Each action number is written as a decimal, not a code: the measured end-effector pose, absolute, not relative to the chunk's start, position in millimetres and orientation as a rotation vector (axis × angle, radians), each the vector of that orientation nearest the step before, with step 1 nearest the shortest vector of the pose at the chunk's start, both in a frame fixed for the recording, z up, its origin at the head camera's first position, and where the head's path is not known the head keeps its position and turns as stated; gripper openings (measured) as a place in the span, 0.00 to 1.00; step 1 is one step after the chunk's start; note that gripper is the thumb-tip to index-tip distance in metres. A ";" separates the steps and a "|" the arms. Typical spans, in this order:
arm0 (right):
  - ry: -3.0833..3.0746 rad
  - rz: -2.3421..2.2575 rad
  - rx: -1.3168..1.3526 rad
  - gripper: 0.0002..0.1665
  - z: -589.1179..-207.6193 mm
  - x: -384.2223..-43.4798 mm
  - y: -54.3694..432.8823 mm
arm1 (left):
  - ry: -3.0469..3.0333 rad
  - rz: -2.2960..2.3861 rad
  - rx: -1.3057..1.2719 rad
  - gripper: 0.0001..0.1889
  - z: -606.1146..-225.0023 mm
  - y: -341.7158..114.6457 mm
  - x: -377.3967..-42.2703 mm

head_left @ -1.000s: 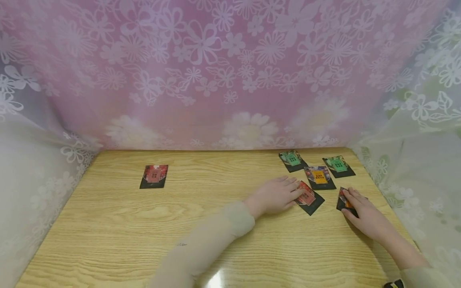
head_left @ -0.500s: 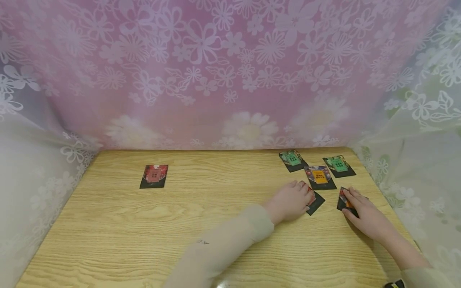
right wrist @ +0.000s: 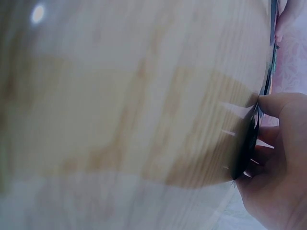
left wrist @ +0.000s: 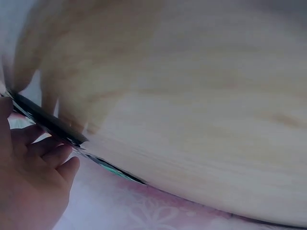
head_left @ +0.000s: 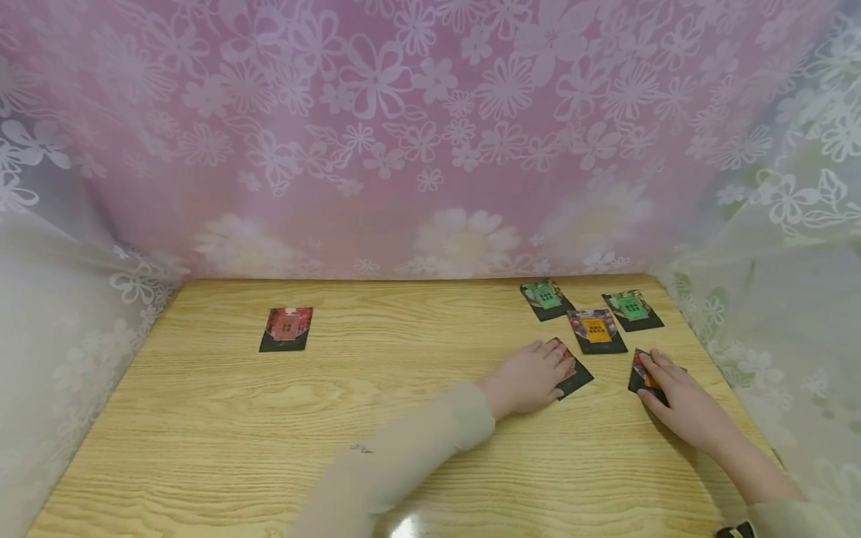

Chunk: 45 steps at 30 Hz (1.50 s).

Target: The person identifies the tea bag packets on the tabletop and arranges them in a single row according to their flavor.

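My left hand [head_left: 530,378], fingers outstretched, rests on the red-labelled packet [head_left: 575,381], which juts out rightward, long axis slanting near-right; my right hand [head_left: 684,406], fingers extended, touches the orange-labelled packet [head_left: 637,382].

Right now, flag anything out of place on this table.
A lone red packet lies at far left, apart from the other five packets clustered at right. The packet under the left hand sits askew. Nothing looks spilled.
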State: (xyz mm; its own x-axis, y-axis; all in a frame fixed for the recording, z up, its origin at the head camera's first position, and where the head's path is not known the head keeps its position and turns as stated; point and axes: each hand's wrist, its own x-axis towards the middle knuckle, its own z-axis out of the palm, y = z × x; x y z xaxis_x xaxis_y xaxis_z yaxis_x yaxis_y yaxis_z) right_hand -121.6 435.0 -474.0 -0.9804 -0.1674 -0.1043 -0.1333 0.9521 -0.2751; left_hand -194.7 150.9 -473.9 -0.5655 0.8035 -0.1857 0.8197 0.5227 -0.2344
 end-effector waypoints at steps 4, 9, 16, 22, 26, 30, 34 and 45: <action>2.978 -0.399 -0.220 0.45 -473.5 -121.4 434.7 | 2.681 -0.443 1.438 0.37 -472.8 139.9 -196.9; 2.979 -0.402 -0.227 0.45 -473.5 -121.5 434.4 | 2.664 -0.399 1.466 0.36 -474.3 124.8 -199.3; 2.995 -0.396 -0.238 0.44 -473.6 -121.2 434.1 | 2.635 -0.300 1.554 0.35 -476.3 95.8 -204.5; 3.006 -0.404 -0.248 0.44 -474.5 -121.0 433.9 | 2.612 -0.266 1.583 0.34 -475.8 66.1 -207.9; 3.004 -0.412 -0.253 0.44 -474.6 -120.6 434.0 | 2.606 -0.257 1.571 0.34 -476.4 45.1 -211.1; 3.000 -0.392 -0.246 0.44 -473.2 -120.7 433.4 | 2.619 -0.256 1.540 0.34 -478.7 22.4 -214.9; 2.993 -0.376 -0.236 0.44 -471.7 -121.1 432.6 | 2.637 -0.253 1.494 0.33 -479.6 0.0 -218.4; 2.987 -0.408 -0.255 0.44 -473.1 -120.6 434.6 | 2.670 -0.193 1.392 0.32 -477.7 -48.9 -224.0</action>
